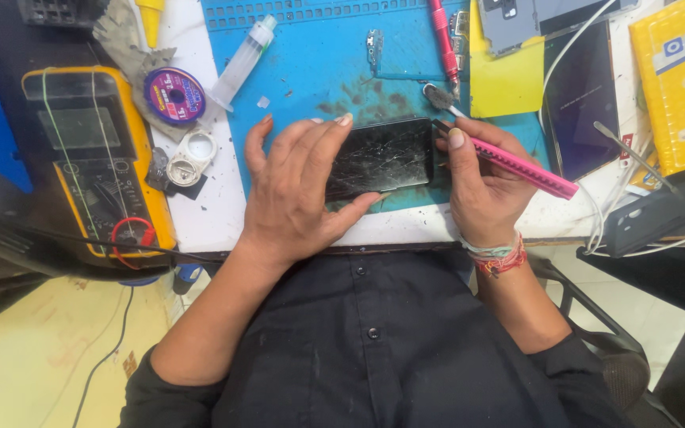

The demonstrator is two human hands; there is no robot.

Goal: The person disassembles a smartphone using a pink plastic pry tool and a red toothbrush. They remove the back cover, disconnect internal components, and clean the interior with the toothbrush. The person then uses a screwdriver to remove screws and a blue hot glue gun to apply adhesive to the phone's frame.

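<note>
While left hand (295,186) steadies phone (382,154) — right hand (481,186) holds tool (529,168).

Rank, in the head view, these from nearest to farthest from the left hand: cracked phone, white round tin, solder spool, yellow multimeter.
From the left hand:
1. Cracked phone, under its fingers.
2. White round tin, just left.
3. Solder spool, farther up-left.
4. Yellow multimeter, far left edge.

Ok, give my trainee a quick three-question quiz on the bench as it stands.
1. True or false: the left hand rests on the cracked phone.
2. What does the right hand hold? A) pink tool B) syringe C) solder reel
3. Fill in: the yellow multimeter lies to the person's ____.

Key: 1 true. 2 A, the pink tool, its tip at the phone's right edge. 3 left.
</note>
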